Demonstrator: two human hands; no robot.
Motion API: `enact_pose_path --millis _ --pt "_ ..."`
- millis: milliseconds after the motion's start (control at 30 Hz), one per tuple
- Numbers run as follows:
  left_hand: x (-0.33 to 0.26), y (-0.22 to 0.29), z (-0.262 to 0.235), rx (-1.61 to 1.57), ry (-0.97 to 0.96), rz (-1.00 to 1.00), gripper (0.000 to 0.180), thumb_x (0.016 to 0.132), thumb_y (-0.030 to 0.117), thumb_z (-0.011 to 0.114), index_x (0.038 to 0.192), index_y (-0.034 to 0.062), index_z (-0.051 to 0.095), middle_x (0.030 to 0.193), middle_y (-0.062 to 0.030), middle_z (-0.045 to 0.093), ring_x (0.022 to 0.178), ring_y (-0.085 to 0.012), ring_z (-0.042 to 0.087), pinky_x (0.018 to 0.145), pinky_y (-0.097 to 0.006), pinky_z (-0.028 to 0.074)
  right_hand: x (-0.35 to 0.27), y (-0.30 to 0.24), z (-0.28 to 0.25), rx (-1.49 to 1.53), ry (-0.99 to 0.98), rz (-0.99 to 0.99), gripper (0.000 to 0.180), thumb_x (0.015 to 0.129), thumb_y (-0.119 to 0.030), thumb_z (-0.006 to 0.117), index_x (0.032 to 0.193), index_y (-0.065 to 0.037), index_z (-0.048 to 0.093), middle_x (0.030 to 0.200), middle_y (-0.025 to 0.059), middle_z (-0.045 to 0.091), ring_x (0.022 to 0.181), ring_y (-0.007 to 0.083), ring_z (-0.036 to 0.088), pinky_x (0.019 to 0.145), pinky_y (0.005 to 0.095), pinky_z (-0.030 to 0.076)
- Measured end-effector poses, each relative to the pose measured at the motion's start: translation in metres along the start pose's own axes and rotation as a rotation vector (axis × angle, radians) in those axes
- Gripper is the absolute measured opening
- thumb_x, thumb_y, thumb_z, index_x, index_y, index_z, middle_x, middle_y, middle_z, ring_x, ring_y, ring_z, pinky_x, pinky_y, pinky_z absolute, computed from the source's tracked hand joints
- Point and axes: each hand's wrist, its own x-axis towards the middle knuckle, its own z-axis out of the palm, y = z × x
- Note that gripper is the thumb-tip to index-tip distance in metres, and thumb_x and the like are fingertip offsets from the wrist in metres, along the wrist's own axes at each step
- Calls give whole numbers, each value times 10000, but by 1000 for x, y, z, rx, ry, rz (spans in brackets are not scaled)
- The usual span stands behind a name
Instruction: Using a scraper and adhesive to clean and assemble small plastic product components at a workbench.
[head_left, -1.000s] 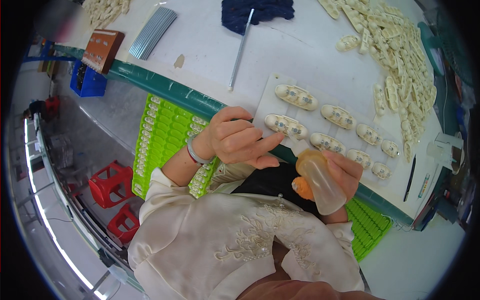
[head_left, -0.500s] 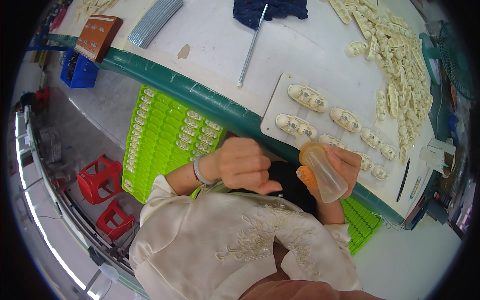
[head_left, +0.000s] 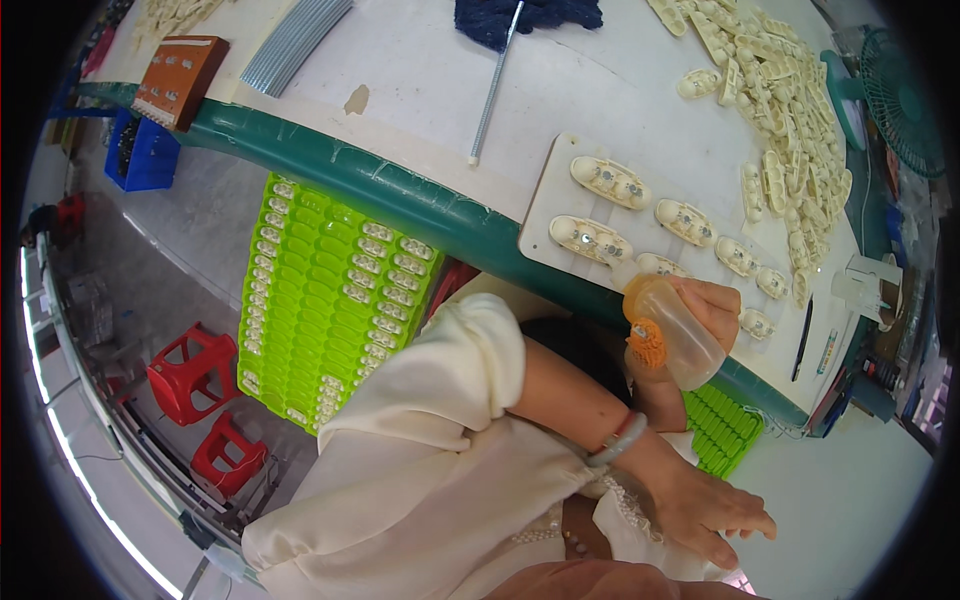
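On a white bench (head_left: 410, 110) edged in green, a flat white plate (head_left: 546, 205) carries cream oval plastic shells (head_left: 611, 184). The right hand (head_left: 716, 308) grips a translucent plastic squeeze bottle (head_left: 684, 338), nozzle near them; squeezing too hard might smear one. The left hand (head_left: 698, 508), loosely spread, appears empty.

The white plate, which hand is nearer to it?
Right. The right hand is at the near side of the white plate; the left hand is farther, lower in the picture.

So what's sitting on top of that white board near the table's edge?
On the white board are two rows of cream, elongated shells. The translucent bottle and right fingers cover part of the nearer row; whatever sits behind them can't be seen.
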Motion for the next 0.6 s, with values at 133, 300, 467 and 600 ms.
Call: enact_pose_path --millis 133,300,467,600 --pt "3 -9 3 -204 -94 -108 658 902 466 426 1331 11 222 1131 -184 397 986 -293 468 859 -388 388 1 -6 1 -42 -84 23 250 790 -147 666 951 7 553 869 100 571 809 224 537 648 280 501" --pt "9 -16 2 -266 -110 -98 697 907 521 365 1353 16 186 1162 -187 382 1003 -300 451 889 -387 367 -5 -6 2 -50 -36 77 256 753 -121 695 948 1 581 891 89 583 827 214 526 645 275 482" --pt "27 -17 13 -295 -187 -49 746 903 572 317 1362 3 169 1188 -216 381 1099 -345 423 929 -400 345 -9 -6 1 -41 -89 114 296 727 -119 721 961 3 586 899 94 581 831 208 529 655 278 487" --pt "35 -25 22 -310 -249 82 706 898 499 349 1344 -24 188 1104 -215 409 1091 -353 408 930 -414 329 -15 -6 -2 46 -98 165 353 699 -120 747 981 8 578 937 119 568 868 211 538 716 296 508"
